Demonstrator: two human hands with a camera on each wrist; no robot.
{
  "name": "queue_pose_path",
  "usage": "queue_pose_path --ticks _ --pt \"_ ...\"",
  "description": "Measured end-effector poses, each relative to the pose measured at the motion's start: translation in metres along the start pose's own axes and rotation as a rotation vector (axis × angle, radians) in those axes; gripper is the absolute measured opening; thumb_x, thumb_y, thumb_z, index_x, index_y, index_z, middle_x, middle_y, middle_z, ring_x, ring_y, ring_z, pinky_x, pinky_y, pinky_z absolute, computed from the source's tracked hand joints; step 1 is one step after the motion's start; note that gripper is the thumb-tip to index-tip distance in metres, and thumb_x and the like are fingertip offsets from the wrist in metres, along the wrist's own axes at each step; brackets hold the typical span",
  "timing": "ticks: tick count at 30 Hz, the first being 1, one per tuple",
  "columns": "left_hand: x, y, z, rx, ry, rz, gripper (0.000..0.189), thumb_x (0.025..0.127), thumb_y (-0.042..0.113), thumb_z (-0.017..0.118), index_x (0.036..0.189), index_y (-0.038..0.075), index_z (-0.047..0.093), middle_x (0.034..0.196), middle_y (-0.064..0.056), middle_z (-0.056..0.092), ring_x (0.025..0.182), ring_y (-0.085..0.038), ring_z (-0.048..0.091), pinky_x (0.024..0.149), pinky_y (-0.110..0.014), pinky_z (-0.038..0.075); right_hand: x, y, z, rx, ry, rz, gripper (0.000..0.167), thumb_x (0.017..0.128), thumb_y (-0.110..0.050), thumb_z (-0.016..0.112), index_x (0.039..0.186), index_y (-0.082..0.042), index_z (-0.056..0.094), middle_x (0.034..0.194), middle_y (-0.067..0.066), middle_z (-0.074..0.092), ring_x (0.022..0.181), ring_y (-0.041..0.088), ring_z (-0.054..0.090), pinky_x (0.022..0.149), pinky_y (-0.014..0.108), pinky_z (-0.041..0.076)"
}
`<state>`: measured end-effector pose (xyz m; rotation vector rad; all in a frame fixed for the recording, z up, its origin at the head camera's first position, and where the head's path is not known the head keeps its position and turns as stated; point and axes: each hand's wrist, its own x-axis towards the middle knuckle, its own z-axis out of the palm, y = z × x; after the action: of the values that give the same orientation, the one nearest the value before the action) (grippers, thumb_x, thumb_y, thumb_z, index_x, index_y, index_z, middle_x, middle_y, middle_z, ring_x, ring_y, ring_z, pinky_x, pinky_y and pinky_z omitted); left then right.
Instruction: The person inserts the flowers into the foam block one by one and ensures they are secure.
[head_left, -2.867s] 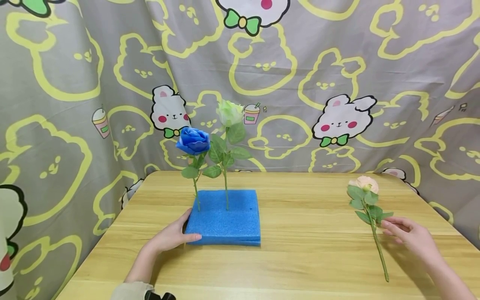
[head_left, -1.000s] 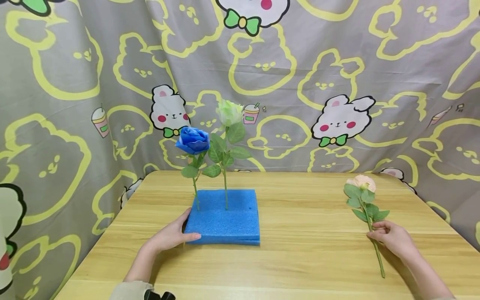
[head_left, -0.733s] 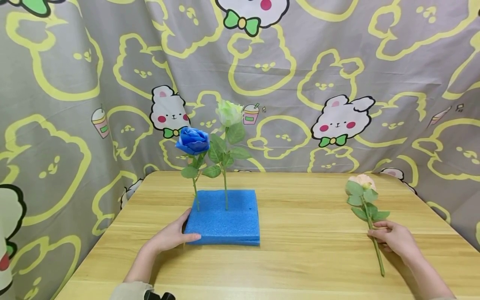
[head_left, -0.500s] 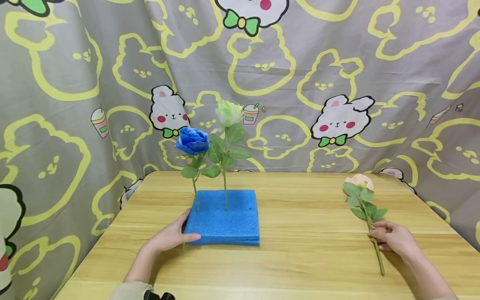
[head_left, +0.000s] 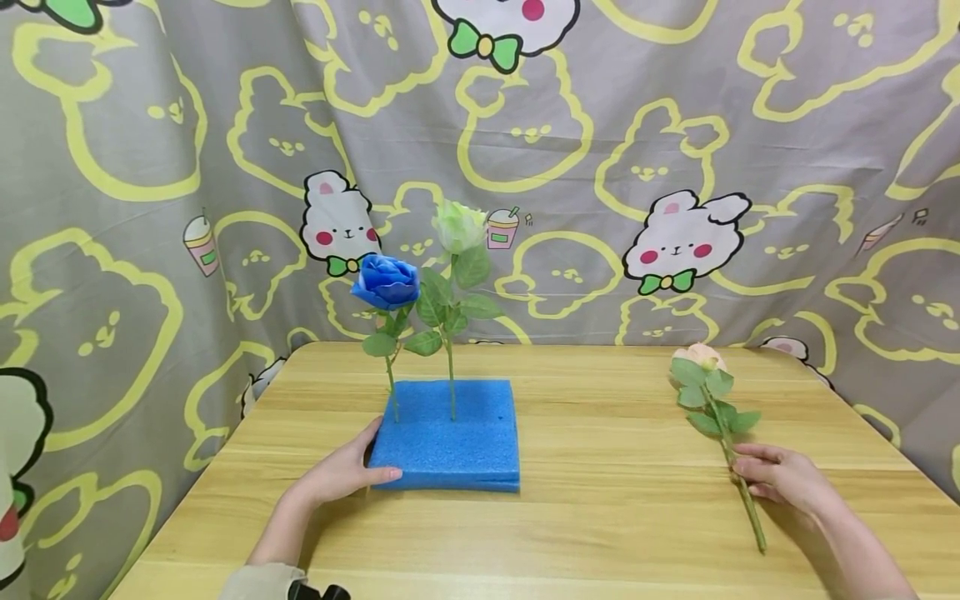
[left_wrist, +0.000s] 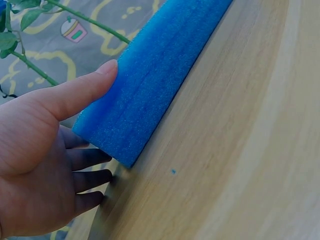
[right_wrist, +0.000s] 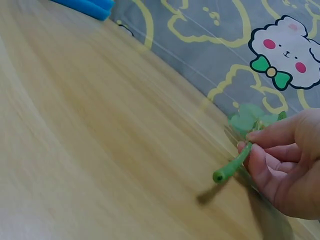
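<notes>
A blue foam block (head_left: 450, 450) lies on the table, and two artificial flowers stand upright in it: a blue rose (head_left: 386, 282) at its left and a pale green rose (head_left: 459, 227) behind. My left hand (head_left: 337, 473) grips the block's left front corner, thumb on the front face and fingers along the left side. At the right, my right hand (head_left: 787, 482) pinches the green stem of a peach rose (head_left: 699, 358) between thumb and index finger. In the right wrist view the cut end of the stem (right_wrist: 227, 172) points toward the camera, above its shadow on the table.
The wooden table (head_left: 600, 517) runs back to a grey curtain (head_left: 570, 150) printed with yellow outlines and white rabbits. A tiny blue speck (left_wrist: 173, 171) lies on the wood near the block. A dark strap end (head_left: 318, 590) shows by the left sleeve.
My right hand first hovered by the leaves, then took hold of the peach rose's stem. The flower head has since swung a little to the left. My left hand and the block stay put.
</notes>
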<state>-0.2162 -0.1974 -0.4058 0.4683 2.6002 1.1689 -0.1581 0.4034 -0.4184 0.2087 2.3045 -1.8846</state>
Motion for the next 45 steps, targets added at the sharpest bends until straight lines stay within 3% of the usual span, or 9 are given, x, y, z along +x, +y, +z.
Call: queue_pose_path --ticks 2,5,14,20,30,39,45 --pt "0.0 0.0 0.0 -0.004 0.001 -0.002 0.101 0.082 0.042 0.068 0.146 -0.006 0.005 0.149 -0.028 0.01 0.136 -0.042 0.013 0.105 -0.055 0.02 0.001 -0.001 0.001 0.042 -0.01 -0.013 0.018 0.09 -0.005 0.058 0.108 -0.006 0.062 0.089 -0.007 0.064 0.078 0.006 0.059 0.067 0.022 0.05" --pt "0.0 0.0 0.0 -0.01 0.002 0.002 0.101 0.083 0.042 0.068 0.146 -0.006 0.005 0.15 -0.028 0.01 0.136 -0.042 0.013 0.105 -0.055 0.019 0.002 -0.004 0.003 0.08 -0.016 -0.038 0.017 0.092 -0.006 0.057 0.099 -0.02 0.062 0.091 -0.007 0.063 0.079 0.006 0.059 0.068 0.021 0.05" --pt "0.002 -0.001 0.0 -0.007 0.012 0.009 0.101 0.082 0.042 0.068 0.146 -0.007 0.005 0.15 -0.027 0.01 0.136 -0.042 0.013 0.106 -0.055 0.019 0.005 -0.012 0.01 0.208 -0.065 -0.114 0.025 0.092 -0.003 0.055 0.095 -0.028 0.061 0.093 -0.007 0.064 0.081 0.005 0.06 0.069 0.019 0.05" --pt "0.003 -0.003 0.0 -0.011 0.009 0.008 0.102 0.082 0.042 0.069 0.146 -0.006 0.006 0.15 -0.027 0.01 0.136 -0.041 0.013 0.106 -0.054 0.019 0.007 -0.019 0.016 0.329 -0.121 -0.189 0.028 0.092 0.002 0.051 0.097 -0.022 0.065 0.094 -0.004 0.062 0.082 0.007 0.059 0.069 0.019 0.05" --pt "0.003 -0.003 0.001 -0.011 0.013 0.006 0.102 0.082 0.042 0.069 0.146 -0.006 0.006 0.15 -0.027 0.011 0.136 -0.041 0.014 0.106 -0.054 0.019 0.011 -0.029 0.03 0.398 -0.159 -0.265 0.027 0.093 0.007 0.047 0.098 -0.014 0.064 0.092 -0.001 0.061 0.081 0.01 0.06 0.068 0.021 0.05" --pt "0.002 -0.005 0.003 -0.012 0.017 0.006 0.101 0.082 0.041 0.069 0.146 -0.006 0.007 0.149 -0.027 0.012 0.136 -0.041 0.014 0.106 -0.054 0.019 0.012 -0.035 0.046 0.398 -0.246 -0.328 0.025 0.092 0.007 0.047 0.104 -0.01 0.059 0.096 0.001 0.062 0.086 0.011 0.061 0.071 0.022 0.05" --pt "0.001 -0.005 0.002 -0.012 0.015 0.008 0.102 0.082 0.041 0.069 0.146 -0.006 0.006 0.149 -0.027 0.012 0.136 -0.041 0.014 0.106 -0.054 0.019 0.012 -0.044 0.053 0.352 -0.203 -0.334 0.023 0.092 0.006 0.05 0.105 -0.011 0.057 0.096 0.001 0.062 0.086 0.011 0.061 0.07 0.023 0.051"
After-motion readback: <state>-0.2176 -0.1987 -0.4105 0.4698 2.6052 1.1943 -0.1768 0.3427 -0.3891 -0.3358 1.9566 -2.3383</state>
